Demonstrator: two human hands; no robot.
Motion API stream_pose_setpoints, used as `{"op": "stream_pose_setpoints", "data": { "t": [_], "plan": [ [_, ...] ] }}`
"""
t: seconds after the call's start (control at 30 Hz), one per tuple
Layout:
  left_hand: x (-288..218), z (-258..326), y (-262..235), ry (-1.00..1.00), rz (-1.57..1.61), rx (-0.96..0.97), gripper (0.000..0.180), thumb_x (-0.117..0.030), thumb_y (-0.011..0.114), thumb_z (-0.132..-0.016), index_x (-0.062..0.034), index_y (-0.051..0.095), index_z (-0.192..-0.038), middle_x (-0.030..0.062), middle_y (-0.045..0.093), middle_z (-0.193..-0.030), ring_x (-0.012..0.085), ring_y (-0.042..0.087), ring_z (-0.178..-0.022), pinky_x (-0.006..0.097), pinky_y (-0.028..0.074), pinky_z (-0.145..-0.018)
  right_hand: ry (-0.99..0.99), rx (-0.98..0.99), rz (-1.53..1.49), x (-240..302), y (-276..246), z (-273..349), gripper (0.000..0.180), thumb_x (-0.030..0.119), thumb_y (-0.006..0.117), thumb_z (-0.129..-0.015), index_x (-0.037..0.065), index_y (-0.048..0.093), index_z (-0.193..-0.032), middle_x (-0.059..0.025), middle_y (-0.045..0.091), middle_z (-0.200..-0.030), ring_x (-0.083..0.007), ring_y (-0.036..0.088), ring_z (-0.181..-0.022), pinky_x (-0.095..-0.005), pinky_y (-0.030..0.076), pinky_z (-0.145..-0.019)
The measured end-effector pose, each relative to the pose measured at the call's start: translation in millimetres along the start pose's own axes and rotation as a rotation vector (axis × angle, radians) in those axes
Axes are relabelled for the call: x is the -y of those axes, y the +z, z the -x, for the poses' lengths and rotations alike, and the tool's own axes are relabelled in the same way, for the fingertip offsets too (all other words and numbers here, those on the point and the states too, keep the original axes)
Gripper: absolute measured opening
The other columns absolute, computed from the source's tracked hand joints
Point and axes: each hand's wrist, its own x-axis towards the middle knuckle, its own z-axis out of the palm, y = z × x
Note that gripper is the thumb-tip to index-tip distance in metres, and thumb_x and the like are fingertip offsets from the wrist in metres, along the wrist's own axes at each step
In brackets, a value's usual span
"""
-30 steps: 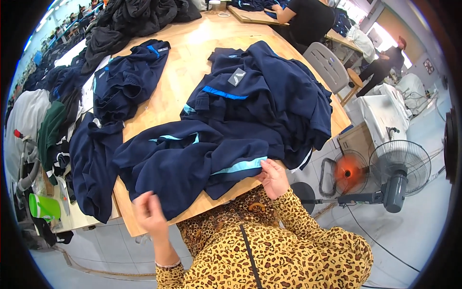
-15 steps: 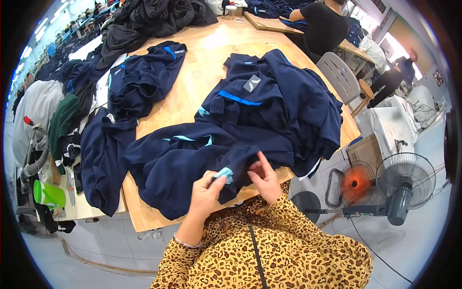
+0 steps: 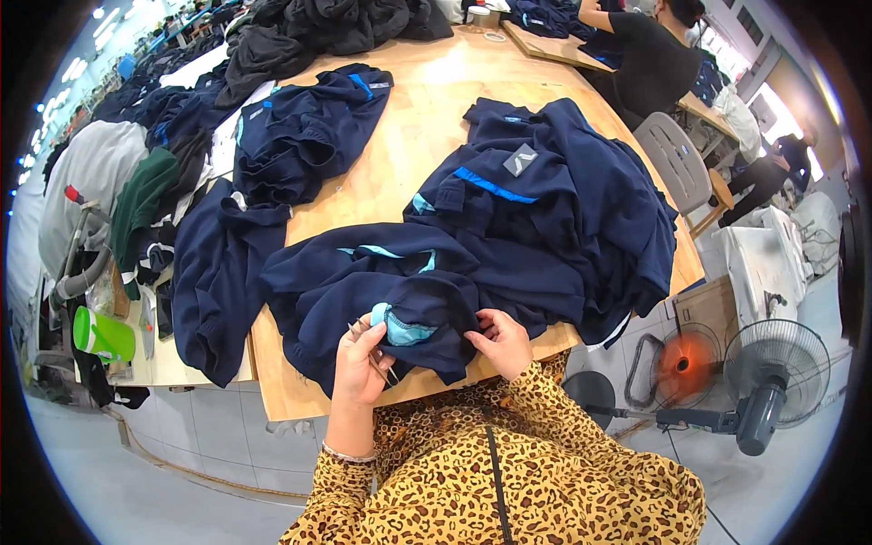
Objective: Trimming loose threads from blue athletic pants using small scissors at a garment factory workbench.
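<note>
Crumpled navy garment [image 3: 400,282] with light-blue trim, at wooden table's near edge, small thread snips [image 3: 371,350] against it

- I see two hands of mine: left hand [image 3: 361,356] and right hand [image 3: 502,340].
- I count one pair of small snips [image 3: 371,350].
- One wooden table [image 3: 400,163].
- Two fans: grey fan [image 3: 772,363], orange fan [image 3: 683,361].
- One green bottle [image 3: 102,334].
- One grey chair [image 3: 677,162].

Bare wooden table [image 3: 413,145] lies open between two navy garment piles [image 3: 563,227], [image 3: 304,136].
</note>
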Motion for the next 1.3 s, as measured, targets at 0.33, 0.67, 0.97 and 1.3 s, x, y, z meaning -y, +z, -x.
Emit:
{"op": "stream_pose_setpoints", "data": {
  "t": [0.33, 0.67, 0.97, 1.3],
  "plan": [
    [6, 3, -3, 0.036, -0.264, 0.022, 0.017, -0.008, 0.063, -0.083, -0.0066, 0.060, -0.100, -0.0030, 0.062, -0.082, 0.0008, 0.051, -0.064, 0.016, 0.032, -0.044, 0.042, 0.154, 0.338, 4, -4, -11, 0.022, 0.023, 0.060, -0.080, 0.002, 0.061, -0.086, -0.0171, 0.063, -0.081, -0.0332, 0.061, -0.076, -0.0368, 0.049, -0.067],
    [1, -12, -10, 0.188, -0.060, -0.158, 0.009, -0.010, 0.059, -0.086, -0.0042, 0.058, -0.093, 0.0029, 0.064, -0.086, 0.0111, 0.061, -0.075, 0.024, 0.051, -0.067, 0.363, 0.702, -1.802, -24, -51, -17, 0.046, 0.032, 0.031, -0.097, -0.004, 0.047, -0.120, -0.0178, 0.058, -0.115, -0.0264, 0.062, -0.098, -0.0416, 0.048, -0.088],
    [-20, -26, -24, 0.457, -0.492, -0.281, 0.006, -0.006, 0.061, -0.085, -0.0007, 0.061, -0.087, -0.0006, 0.059, -0.079, 0.0051, 0.052, -0.068, 0.017, 0.041, -0.063, 0.443, 0.359, -2.069, -32, -58, -29, 0.039, 0.021, 0.034, -0.097, -0.011, 0.049, -0.114, -0.0212, 0.056, -0.118, -0.0309, 0.055, -0.109, -0.0418, 0.042, -0.098],
    [14, -36, -33, 0.421, -0.931, -0.171, 0.011, -0.009, 0.061, -0.085, 0.0018, 0.060, -0.087, -0.0037, 0.053, -0.072, 0.0030, 0.044, -0.064, 0.018, 0.036, -0.058, 0.313, -0.085, -1.455, -13, -29, -6, 0.033, 0.004, 0.050, -0.088, 0.001, 0.045, -0.120, -0.0100, 0.055, -0.114, -0.0185, 0.052, -0.108, -0.0303, 0.041, -0.095]
  ]
}}
